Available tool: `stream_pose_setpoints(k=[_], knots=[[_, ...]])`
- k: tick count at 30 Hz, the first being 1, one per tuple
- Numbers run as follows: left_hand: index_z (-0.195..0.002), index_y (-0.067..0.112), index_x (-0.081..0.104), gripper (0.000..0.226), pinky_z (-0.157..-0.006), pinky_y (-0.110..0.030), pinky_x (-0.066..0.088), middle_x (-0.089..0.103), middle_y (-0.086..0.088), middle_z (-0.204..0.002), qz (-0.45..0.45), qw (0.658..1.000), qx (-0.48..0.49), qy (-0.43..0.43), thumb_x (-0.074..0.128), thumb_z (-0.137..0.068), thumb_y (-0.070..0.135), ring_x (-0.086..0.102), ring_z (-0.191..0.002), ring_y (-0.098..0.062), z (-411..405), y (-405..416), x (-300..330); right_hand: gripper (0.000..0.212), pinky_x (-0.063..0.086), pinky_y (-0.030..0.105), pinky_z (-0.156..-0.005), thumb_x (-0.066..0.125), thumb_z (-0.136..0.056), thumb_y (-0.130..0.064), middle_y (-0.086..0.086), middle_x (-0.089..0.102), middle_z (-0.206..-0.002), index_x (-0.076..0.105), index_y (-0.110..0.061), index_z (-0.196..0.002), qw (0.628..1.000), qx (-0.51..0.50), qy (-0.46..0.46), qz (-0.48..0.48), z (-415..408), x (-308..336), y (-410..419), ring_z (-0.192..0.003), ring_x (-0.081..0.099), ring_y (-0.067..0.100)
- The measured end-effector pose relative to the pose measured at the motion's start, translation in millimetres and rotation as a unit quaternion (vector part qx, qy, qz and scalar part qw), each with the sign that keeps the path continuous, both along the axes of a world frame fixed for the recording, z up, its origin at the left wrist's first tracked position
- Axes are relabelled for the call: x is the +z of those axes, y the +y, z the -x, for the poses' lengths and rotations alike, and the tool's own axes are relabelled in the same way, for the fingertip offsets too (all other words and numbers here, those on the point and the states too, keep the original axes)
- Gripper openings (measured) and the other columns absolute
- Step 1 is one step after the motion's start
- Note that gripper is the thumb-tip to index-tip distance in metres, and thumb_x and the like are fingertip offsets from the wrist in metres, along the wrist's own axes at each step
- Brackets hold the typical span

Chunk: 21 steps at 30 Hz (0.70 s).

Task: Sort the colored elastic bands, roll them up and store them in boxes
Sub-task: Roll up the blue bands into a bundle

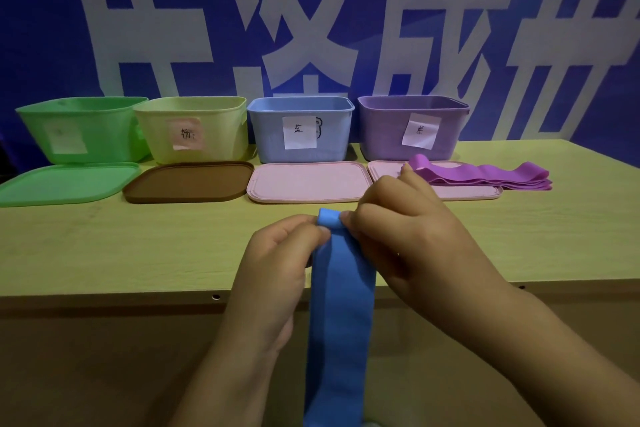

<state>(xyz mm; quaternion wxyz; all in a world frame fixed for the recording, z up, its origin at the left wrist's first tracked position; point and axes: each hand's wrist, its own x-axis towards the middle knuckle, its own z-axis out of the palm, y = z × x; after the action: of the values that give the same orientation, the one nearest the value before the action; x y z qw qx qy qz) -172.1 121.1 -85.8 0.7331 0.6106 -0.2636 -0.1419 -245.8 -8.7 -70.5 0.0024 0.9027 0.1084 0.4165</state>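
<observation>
The bench [104, 246] carries four open boxes in a row along its far side. Taking the blue box [300, 130] as landmark: the purple box [412, 126] stands just right of it, the yellow box [192, 128] just left, the green box [81, 128] beyond that. A lid lies before each. Purple bands [485, 175] are heaped on the lid right of the blue box's pink lid [306, 182]. Nearer than that lid, over the bench's front edge, both hands pinch the blue band [341, 305]: left hand [277, 274] and right hand [415, 243] each grip its small rolled top, the tail hanging down. Rolling looks barely begun; next calls for even turns, then dropping the roll into the blue box.
</observation>
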Motion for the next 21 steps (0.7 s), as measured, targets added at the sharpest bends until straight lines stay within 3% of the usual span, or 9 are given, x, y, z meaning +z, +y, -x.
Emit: stream_pose_setpoints(k=[4,6,8,10,12,16,21], knots=[[-0.073,0.017,0.074,0.026,-0.071,-0.033,0.05,0.07,-0.012,-0.074,-0.005,0.999,-0.012,-0.044,0.072,-0.073,0.043,0.064,-0.072,-0.02,2,3,2,0.011,0.046,0.053,-0.086,0.055,-0.078,-0.003,0.007,0.053,-0.078,0.065,-0.006,-0.082,1.0,0.007,-0.011,0.008,2,-4,0,-0.071,0.047,0.025],[-0.078,0.02,0.074,0.038,-0.074,-0.042,0.053,0.071,-0.015,-0.079,-0.028,0.997,-0.006,-0.074,0.06,-0.067,0.053,0.066,-0.078,-0.028,4,4,1,0.01,0.044,0.057,-0.089,0.055,-0.078,-0.001,0.008,0.053,-0.077,0.065,-0.005,-0.08,1.0,0.018,-0.009,0.008,2,-6,-1,-0.07,0.048,0.026],[-0.081,0.03,0.074,0.037,-0.079,-0.045,0.053,0.072,-0.009,-0.081,-0.045,0.994,0.002,-0.1,0.055,-0.064,0.057,0.065,-0.085,-0.027,3,5,0,0.011,0.048,0.052,-0.078,0.054,-0.081,-0.005,0.007,0.054,-0.078,0.065,-0.007,-0.081,0.999,0.034,-0.003,-0.008,2,-8,-3,-0.07,0.051,0.026],[-0.082,0.033,0.074,0.038,-0.079,-0.048,0.051,0.07,-0.012,-0.083,-0.056,0.991,0.003,-0.124,0.053,-0.064,0.059,0.063,-0.088,-0.03,2,6,-1,0.012,0.049,0.038,-0.07,0.054,-0.083,-0.016,0.003,0.056,-0.085,0.066,-0.013,-0.087,0.994,0.066,0.021,-0.089,3,-9,-5,-0.078,0.056,0.021],[-0.082,0.028,0.074,0.041,-0.075,-0.039,0.053,0.071,-0.007,-0.081,-0.062,0.988,-0.001,-0.144,0.053,-0.063,0.058,0.064,-0.085,-0.024,1,8,0,0.013,0.05,0.026,-0.072,0.058,-0.082,-0.027,-0.006,0.058,-0.09,0.067,-0.024,-0.092,0.969,0.107,0.054,-0.216,6,-7,-8,-0.087,0.058,0.011],[-0.077,0.03,0.068,0.026,-0.065,-0.019,0.051,0.071,0.006,-0.081,-0.06,0.984,0.003,-0.166,0.054,-0.065,0.048,0.065,-0.078,-0.008,1,11,7,0.014,0.05,0.015,-0.082,0.068,-0.082,-0.034,-0.014,0.068,-0.098,0.065,-0.035,-0.096,0.877,0.151,0.119,-0.441,13,0,-7,-0.097,0.063,0.004],[-0.081,0.031,0.066,0.018,-0.057,-0.006,0.047,0.07,0.019,-0.075,-0.044,0.986,-0.019,-0.16,0.056,-0.067,0.035,0.065,-0.076,0.005,2,15,8,0.036,0.05,0.013,-0.078,0.055,-0.072,-0.048,-0.02,0.069,-0.092,0.068,-0.034,-0.102,0.896,0.08,0.188,-0.394,15,9,-4,-0.091,0.063,-0.003]])
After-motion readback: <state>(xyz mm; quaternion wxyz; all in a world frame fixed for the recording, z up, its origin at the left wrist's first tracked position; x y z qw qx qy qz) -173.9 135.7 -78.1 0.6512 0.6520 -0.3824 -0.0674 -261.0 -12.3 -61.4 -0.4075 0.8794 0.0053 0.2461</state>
